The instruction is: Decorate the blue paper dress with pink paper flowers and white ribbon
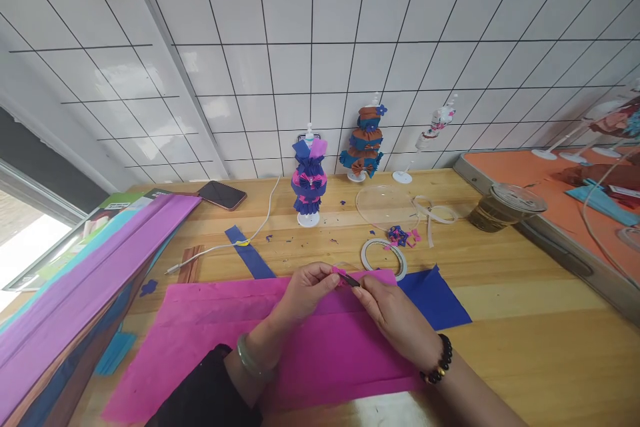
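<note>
Small pink piece [339, 271], pinched between the fingers of the left hand [306, 290], the nearer hand, above the magenta sheet [345, 353] on the tabletop [525, 340]; it lies at about 10 o'clock from the right hand [395, 313], whose fingers grip a slim dark tool [351, 280] with its long axis running from 10 to 4 o'clock. The fingers partly hide both piece and tool, so the tool's kind and exact contact cannot be made out; the lower frame edge cuts off the black sleeve [210, 390].
</note>
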`<move>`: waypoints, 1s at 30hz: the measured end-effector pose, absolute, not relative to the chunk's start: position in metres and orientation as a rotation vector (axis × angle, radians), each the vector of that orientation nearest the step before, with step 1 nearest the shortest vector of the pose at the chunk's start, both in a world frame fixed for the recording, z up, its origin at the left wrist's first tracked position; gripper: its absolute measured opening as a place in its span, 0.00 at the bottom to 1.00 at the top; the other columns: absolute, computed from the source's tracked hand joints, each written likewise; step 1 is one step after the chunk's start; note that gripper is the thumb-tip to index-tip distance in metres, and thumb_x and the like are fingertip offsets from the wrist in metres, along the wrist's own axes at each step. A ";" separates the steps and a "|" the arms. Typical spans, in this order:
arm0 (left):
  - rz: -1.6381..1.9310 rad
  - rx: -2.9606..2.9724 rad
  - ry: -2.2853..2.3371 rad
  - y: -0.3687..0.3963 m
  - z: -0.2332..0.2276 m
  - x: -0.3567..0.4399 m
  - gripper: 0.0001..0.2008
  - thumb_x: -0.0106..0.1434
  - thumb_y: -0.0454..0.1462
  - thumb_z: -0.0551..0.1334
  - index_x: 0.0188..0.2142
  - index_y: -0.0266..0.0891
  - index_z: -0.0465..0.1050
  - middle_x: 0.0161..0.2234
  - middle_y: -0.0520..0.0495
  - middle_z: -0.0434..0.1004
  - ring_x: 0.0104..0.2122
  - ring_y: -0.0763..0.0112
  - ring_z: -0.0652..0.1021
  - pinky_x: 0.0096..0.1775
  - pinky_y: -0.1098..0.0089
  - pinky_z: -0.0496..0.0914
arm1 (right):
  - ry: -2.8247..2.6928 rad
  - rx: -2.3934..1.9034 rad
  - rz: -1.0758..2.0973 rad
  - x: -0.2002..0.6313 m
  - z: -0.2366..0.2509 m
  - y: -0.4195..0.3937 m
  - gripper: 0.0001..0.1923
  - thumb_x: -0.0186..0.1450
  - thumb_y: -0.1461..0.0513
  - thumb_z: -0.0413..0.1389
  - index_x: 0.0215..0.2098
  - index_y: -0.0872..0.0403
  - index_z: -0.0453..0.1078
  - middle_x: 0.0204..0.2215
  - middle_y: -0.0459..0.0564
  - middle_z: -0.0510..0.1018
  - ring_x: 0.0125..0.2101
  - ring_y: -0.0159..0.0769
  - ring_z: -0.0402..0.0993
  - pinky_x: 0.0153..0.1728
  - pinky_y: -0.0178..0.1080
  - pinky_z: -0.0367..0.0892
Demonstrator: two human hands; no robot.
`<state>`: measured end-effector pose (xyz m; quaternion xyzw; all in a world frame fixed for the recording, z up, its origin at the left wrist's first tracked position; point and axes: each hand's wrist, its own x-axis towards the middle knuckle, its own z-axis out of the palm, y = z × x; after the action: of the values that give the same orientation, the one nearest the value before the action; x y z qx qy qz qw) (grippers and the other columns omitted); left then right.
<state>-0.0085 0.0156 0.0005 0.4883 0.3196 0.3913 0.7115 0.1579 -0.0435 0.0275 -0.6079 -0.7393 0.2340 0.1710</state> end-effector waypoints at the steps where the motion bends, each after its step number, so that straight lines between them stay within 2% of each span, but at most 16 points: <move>1: 0.868 1.088 0.718 0.015 0.001 -0.008 0.09 0.52 0.41 0.65 0.28 0.36 0.75 0.27 0.48 0.77 0.29 0.73 0.74 0.37 0.71 0.66 | -2.104 -1.729 0.659 0.158 0.027 -0.043 0.17 0.69 0.53 0.36 0.28 0.52 0.58 0.24 0.47 0.72 0.25 0.36 0.68 0.26 0.37 0.57; 19: 0.860 1.118 0.724 0.015 0.001 -0.009 0.09 0.52 0.41 0.65 0.26 0.36 0.74 0.25 0.50 0.76 0.26 0.76 0.72 0.34 0.73 0.64 | -2.118 -1.726 0.624 0.159 0.028 -0.045 0.17 0.69 0.54 0.37 0.29 0.52 0.58 0.23 0.46 0.71 0.24 0.35 0.67 0.25 0.36 0.57; 24: 0.849 1.122 0.699 0.015 0.003 -0.009 0.09 0.52 0.41 0.65 0.28 0.37 0.75 0.28 0.49 0.77 0.30 0.74 0.74 0.37 0.71 0.66 | -2.135 -1.719 0.618 0.159 0.027 -0.045 0.17 0.69 0.54 0.37 0.28 0.52 0.58 0.23 0.46 0.72 0.24 0.34 0.67 0.25 0.36 0.57; 30: 0.846 1.131 0.704 0.014 0.004 -0.009 0.10 0.51 0.42 0.65 0.28 0.36 0.74 0.27 0.48 0.77 0.29 0.72 0.74 0.38 0.70 0.67 | -2.123 -1.708 0.589 0.158 0.029 -0.045 0.17 0.68 0.54 0.38 0.28 0.52 0.59 0.22 0.46 0.73 0.23 0.34 0.67 0.24 0.36 0.57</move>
<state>-0.0087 0.0139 0.0044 0.5085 0.3168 0.3804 0.7046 0.1576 -0.0446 0.0291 -0.6030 -0.7498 0.2080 0.1760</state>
